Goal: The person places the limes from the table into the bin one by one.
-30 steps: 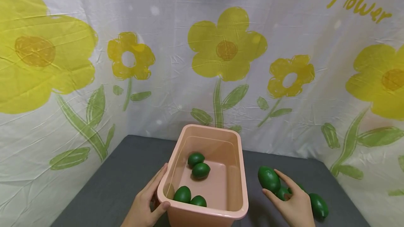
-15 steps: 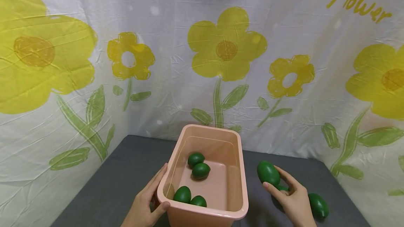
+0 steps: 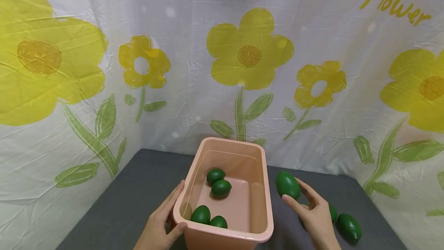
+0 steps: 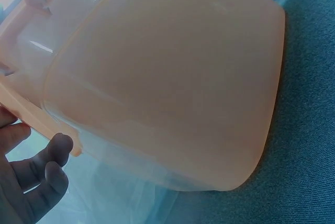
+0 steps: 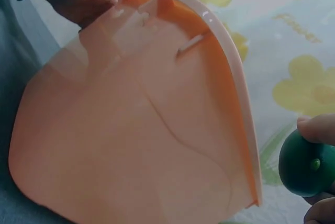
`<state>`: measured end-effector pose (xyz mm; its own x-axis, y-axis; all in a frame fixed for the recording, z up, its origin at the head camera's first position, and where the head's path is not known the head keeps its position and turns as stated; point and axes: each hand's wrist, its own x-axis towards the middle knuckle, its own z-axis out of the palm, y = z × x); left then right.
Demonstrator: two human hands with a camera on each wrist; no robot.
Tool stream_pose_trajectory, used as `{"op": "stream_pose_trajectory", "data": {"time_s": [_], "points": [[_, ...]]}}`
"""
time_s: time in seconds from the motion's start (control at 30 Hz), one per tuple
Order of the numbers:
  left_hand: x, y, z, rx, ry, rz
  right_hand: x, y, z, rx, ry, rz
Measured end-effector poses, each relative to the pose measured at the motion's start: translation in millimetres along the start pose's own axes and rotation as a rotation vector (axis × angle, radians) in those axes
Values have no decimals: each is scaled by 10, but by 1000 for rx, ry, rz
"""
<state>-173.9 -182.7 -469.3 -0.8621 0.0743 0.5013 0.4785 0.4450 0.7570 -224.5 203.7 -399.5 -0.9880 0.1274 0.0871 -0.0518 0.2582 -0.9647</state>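
Note:
My right hand (image 3: 313,213) holds a smooth, dark green egg-shaped fruit (image 3: 287,185) between thumb and fingers, just right of a pink plastic tub (image 3: 257,200). In the right wrist view the fruit (image 5: 299,164) shows a small pale stem mark. At the tub's near left corner, my left hand (image 3: 161,219) grips the rim, thumb over the edge and fingers along the outer side. Inside the tub lie several similar green fruits (image 3: 221,188); one pair sits mid-floor, another by the near wall.
Beyond my right hand, another green fruit (image 3: 348,228) lies on the grey tabletop (image 3: 138,176), and one more (image 3: 333,213) is partly hidden by that hand. A white cloth (image 3: 187,107) printed with yellow flowers hangs behind and at both sides.
My right hand has lifted the green fruit up from beside the others and moved it slightly left, toward the tub. My left hand and the tub have stayed in place.

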Motion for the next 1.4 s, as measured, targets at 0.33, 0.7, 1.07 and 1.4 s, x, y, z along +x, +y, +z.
{"op": "stream_pose_trajectory", "data": {"time_s": [0.33,0.7,1.07,1.4], "points": [[3,-7,5,23,6,-31,3,-36,161,59,-34,-14],[6,19,10,26,11,-51,-27,-63,291,104,-49,-51],[17,17,-3,95,8,-24,-31,-118,417,150,-60,-72],[30,44,-14,82,-2,-68,6,-117,499,155,-79,-78]]}}
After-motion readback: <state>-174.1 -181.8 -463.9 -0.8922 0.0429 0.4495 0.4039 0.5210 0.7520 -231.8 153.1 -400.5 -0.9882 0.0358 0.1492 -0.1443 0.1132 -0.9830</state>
